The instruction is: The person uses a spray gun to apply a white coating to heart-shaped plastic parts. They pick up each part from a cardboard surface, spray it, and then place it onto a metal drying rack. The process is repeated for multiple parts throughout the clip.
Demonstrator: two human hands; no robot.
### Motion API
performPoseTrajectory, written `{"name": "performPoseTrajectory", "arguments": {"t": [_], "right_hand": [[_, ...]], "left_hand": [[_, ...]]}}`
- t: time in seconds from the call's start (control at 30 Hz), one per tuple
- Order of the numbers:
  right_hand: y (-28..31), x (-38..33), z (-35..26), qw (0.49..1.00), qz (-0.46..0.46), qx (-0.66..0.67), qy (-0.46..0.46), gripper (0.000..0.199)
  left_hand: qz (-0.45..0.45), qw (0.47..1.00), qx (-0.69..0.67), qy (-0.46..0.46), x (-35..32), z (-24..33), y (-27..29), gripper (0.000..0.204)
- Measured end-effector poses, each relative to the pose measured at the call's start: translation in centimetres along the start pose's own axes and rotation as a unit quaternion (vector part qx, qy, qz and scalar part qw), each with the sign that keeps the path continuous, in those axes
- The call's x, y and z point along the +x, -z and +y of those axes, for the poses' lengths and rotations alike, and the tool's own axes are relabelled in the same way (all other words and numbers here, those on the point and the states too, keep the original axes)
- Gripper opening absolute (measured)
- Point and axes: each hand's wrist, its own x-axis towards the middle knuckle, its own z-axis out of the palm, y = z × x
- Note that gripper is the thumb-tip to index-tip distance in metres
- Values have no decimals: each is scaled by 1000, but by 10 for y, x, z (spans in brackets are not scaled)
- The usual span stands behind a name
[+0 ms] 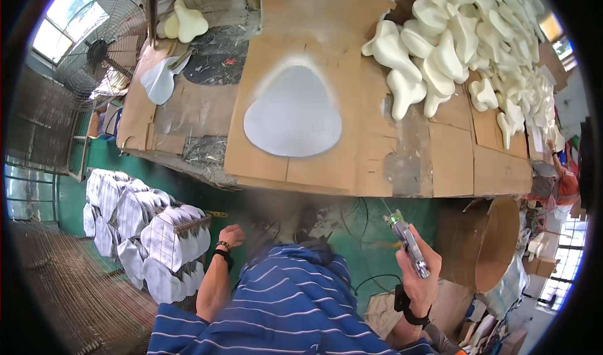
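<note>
Desk point(449, 166): ahead of both your hands; its worn, patchy cardboard cover could snag a piece where the sheets overlap.
Foam heap point(433, 53): beyond your right hand; loosely piled, so a knock could tumble some onto wet spray. Cream, smooth, lobed pieces.
Covered stack point(169, 229): left of your left hand, near enough for stray mist or an elbow to reach. Pale, rounded, fabric-looking pieces on wire racks.
Rounded-triangle panel point(293, 116): flat ahead, between your hands; uneven passes could leave patches, and whitish residue around its top could stick its edge down. Pale grey, matte.
Left hand point(232, 235): half-curled, nothing visible in it; you can't tell what the palm hides.
Right hand point(421, 267): wrapped firmly around the spray gun.
Spray gun point(408, 245): metal, green-ringed, nozzle toward the desk's front edge; an early squeeze could wet the cardboard.
</note>
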Motion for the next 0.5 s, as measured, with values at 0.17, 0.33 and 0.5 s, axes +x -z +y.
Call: {"name": "performPoseTrajectory", "arguments": {"t": [0.17,0.33,0.5], "right_hand": [[-12,18,-4,998,23,15,55,45],[-27,38,-15,994,16,11,110,45],[-31,44,-28,988,-45,12,144,50]], "left_hand": [[23,999,29,22,-13,3,-3,40],[51,997,28,49,-23,-20,7,38],[46,995,-26,86,-36,-37,18,35]]}}
